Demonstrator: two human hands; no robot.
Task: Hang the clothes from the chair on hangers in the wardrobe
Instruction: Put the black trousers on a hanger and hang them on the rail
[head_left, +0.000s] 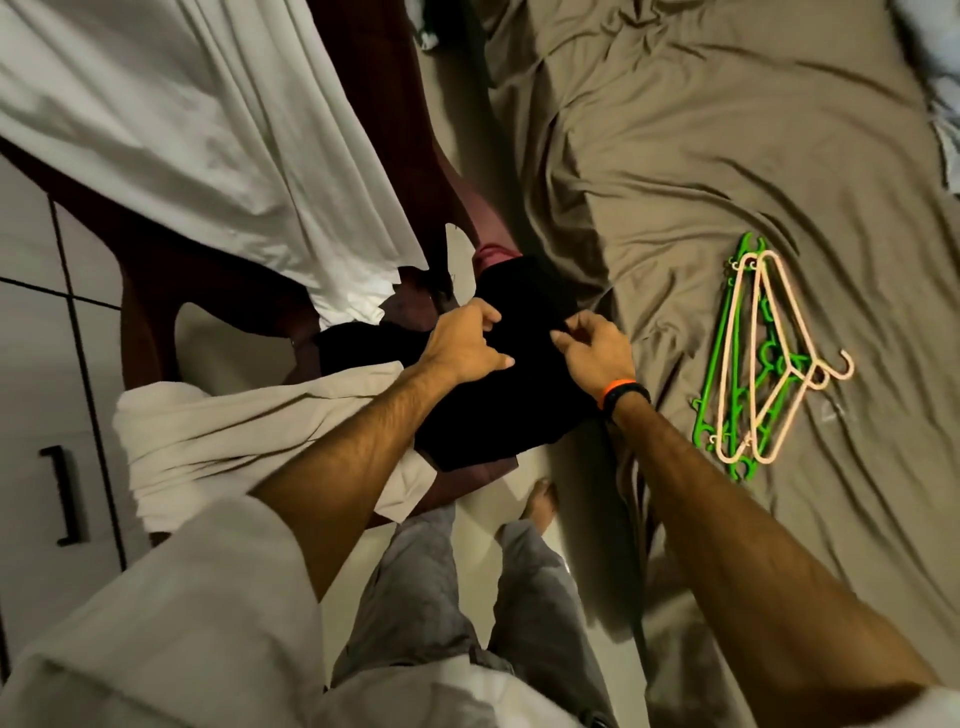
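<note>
Both hands pinch the black garment (498, 384), left hand (460, 345) beside right hand (597, 353); soft, light, limp below the grip, so best held at the shoulders.

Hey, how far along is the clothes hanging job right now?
Nothing looks hung yet. The hangers lie unused on the bed. In hand: the left hand and right hand grip the black garment on the chair. Left: this, the white cloth and the beige garment.

Home bedroom: bed (727, 156) w/ rumpled brown sheet, wardrobe doors (47, 415), clothes-draped chair (156, 291).
</note>
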